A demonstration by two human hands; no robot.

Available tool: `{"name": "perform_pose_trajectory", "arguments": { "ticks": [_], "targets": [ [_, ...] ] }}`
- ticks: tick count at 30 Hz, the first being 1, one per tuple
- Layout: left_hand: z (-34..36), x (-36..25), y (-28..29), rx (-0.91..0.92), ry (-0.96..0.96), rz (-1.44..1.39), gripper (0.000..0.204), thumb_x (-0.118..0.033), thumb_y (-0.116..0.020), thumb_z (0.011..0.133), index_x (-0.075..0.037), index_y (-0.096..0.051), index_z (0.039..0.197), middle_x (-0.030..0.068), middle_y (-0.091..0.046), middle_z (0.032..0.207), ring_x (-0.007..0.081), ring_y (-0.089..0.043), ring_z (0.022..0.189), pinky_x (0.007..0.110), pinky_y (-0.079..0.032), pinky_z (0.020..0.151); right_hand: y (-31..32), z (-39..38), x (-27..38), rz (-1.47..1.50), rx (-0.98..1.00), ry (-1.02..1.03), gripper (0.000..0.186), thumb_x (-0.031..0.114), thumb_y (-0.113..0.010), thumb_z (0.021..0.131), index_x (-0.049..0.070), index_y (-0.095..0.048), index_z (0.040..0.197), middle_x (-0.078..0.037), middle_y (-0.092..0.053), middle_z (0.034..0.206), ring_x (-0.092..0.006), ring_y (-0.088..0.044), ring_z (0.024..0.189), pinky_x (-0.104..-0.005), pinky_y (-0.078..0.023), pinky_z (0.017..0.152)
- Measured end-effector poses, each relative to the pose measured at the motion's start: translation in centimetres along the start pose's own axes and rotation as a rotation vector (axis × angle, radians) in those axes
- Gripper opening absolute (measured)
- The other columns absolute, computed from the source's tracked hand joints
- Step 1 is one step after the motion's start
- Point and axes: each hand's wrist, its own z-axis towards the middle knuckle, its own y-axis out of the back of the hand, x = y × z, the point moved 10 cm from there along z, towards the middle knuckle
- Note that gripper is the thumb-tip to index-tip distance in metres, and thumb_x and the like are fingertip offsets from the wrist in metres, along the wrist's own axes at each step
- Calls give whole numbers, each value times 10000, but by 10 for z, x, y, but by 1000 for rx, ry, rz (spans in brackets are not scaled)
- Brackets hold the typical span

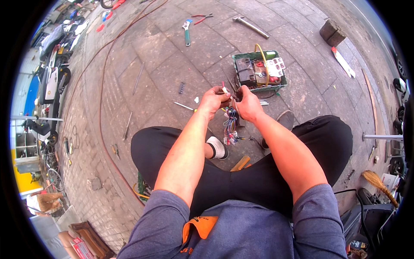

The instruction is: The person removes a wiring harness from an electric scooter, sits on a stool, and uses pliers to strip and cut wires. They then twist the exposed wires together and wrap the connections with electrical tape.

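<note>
Near the middle, my left hand (212, 101) pinches a small white piece with a red tip (225, 90). My right hand (249, 105) is closed on a thin wire (235, 102) just beside it. Below both hands, a bundle of coloured wires with plug connectors (230, 129) rests by a dark object I cannot make out. A green basket (282, 84) with a yellow handle stands just beyond my hands, holding a dark block (244, 72) and parts. A screwdriver (183, 105) lies left of my left hand.
An adjustable wrench (187, 36), red pliers (202, 17) and a hammer (254, 28) lie ahead. A block (331, 32) and white strip (343, 61) lie right. A long hose (103, 77) crosses the left, near parked scooters (54, 86). A broom (377, 183) lies lower right.
</note>
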Motion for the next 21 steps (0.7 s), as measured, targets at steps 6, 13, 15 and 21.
{"name": "perform_pose_trajectory", "arguments": {
  "ticks": [6,13,15,21],
  "targets": [
    [6,0,3,-58,-203,114,301,-33,-752,948,24,-659,1228,86,-718,1039,189,-712,876,324,-607,797,-1,7,-15,-53,-3,-95,551,372,-846,809,38,-628,1188,-219,-749,1090,-394,-723,1064,-452,-563,917],
    [1,20,3,-304,-162,-151,201,-36,-736,961,15,-683,1148,63,-715,954,181,-703,817,320,-599,768,-9,2,-26,6,-97,-236,540,392,-830,828,28,-615,1163,-267,-741,1072,-436,-723,1052,-478,-566,914],
    [7,19,6,-214,-102,-212,165,-90,-722,986,-23,-682,1131,48,-705,944,183,-695,827,330,-598,784,-15,-1,-21,4,-88,-198,491,356,-801,849,25,-607,1155,-270,-739,1071,-445,-714,1063,-491,-563,916],
    [13,27,17,-133,38,-341,88,-176,-643,1051,-115,-667,1110,33,-707,998,209,-702,950,388,-579,908,0,-14,-2,-222,-41,-122,544,426,-760,873,22,-559,1176,-264,-723,1095,-439,-704,1064,-526,-559,909]
  ]
}}
